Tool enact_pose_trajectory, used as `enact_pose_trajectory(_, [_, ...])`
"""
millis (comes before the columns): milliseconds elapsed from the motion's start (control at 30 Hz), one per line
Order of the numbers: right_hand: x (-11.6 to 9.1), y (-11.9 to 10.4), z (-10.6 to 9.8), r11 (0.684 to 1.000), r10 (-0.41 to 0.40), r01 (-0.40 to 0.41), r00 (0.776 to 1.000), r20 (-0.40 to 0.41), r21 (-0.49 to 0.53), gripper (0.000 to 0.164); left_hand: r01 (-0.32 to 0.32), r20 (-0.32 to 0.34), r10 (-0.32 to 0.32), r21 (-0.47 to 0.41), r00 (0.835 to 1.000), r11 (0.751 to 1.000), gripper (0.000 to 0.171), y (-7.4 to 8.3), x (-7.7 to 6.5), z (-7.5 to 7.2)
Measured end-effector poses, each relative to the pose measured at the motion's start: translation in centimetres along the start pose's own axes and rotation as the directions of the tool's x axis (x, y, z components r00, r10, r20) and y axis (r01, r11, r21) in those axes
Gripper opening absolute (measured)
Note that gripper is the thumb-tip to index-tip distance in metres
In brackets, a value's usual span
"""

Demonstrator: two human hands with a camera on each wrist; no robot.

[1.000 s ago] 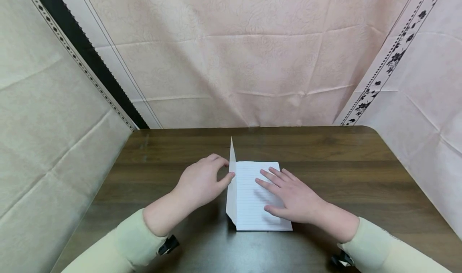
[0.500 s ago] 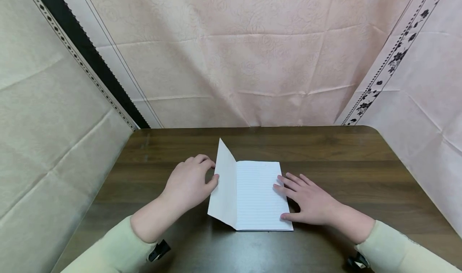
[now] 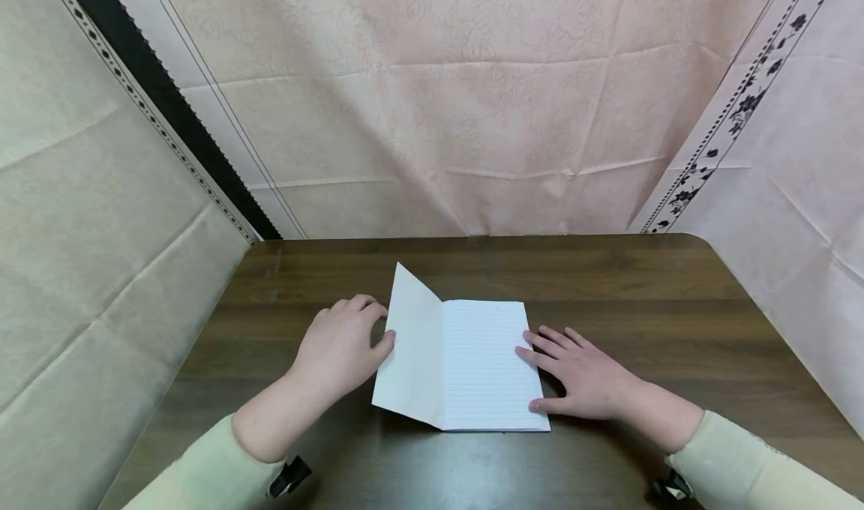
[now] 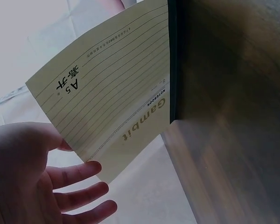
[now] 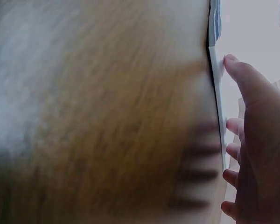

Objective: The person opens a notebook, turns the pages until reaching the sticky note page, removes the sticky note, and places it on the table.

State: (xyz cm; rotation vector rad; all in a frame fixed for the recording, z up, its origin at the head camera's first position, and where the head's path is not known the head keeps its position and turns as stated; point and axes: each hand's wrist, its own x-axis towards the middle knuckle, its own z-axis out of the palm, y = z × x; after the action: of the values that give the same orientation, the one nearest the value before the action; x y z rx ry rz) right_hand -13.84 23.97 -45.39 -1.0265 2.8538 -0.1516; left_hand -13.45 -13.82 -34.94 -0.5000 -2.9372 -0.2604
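Observation:
A notebook (image 3: pixel 489 367) lies on the table with a lined page facing up. Its front cover (image 3: pixel 412 352) stands raised at a slant on the left. My left hand (image 3: pixel 344 345) pinches the cover's outer edge between thumb and forefinger. The left wrist view shows the cover's outside (image 4: pixel 116 70), with lines and the printed words "Gambit" and "NOTEBOOK", and a dark spine strip (image 4: pixel 173 60). My right hand (image 3: pixel 580 375) has its fingers spread, with fingertips at the page's right edge. In the right wrist view its thumb (image 5: pixel 245 74) rests at that edge.
The dark brown wooden table (image 3: pixel 641 307) extends around the notebook to a straight back edge. Pale patterned cloth (image 3: pixel 472 120) hangs behind it, and more cloth covers both sides. A black device (image 3: pixel 290 476) sits at the left wrist, another (image 3: pixel 671 487) at the right.
My left hand has drawn the cover left, from nearly upright to a wide slant. The right hand has slid right, from over the page to its right edge.

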Motion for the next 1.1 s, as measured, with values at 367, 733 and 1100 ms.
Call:
enact_pose_trajectory(367, [0.0,0.2,0.4,1.000,0.000,-0.001,1.000,0.022,0.025,0.089,0.035,-0.003,-0.035,0.033,0.999,0.999,0.034,-1.3,-0.9,0.8])
enact_pose_trajectory(733, [0.0,0.2,0.3,0.999,0.015,-0.016,0.999,0.030,0.027,0.090,0.080,0.044,-0.085,0.108,0.995,0.991,0.035,-2.7,-1.9,2.5])
enact_pose_trajectory(1100, [0.2,0.1,0.4,0.999,0.022,-0.024,0.998,0.051,0.033,0.090,0.133,0.156,-0.154,0.139,0.976,0.981,0.040,-4.0,-2.1,5.3])
